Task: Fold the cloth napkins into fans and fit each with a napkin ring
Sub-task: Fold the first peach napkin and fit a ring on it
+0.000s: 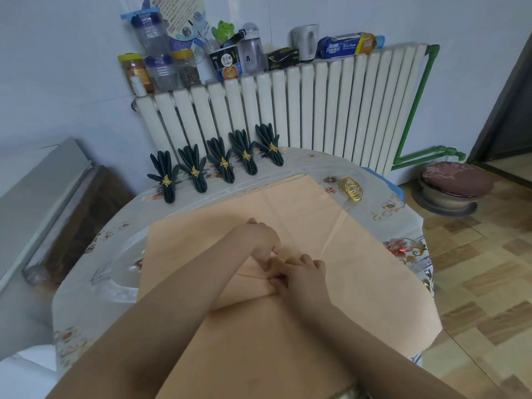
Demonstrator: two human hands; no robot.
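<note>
the peach napkin lay spread across the near table, smooth, one pleat raised at its middle. both the left hand and right hand pinched that fold; pleating looked just begun, needing another even fold next. five dark ringed fans stood far left, gold rings far right
</note>
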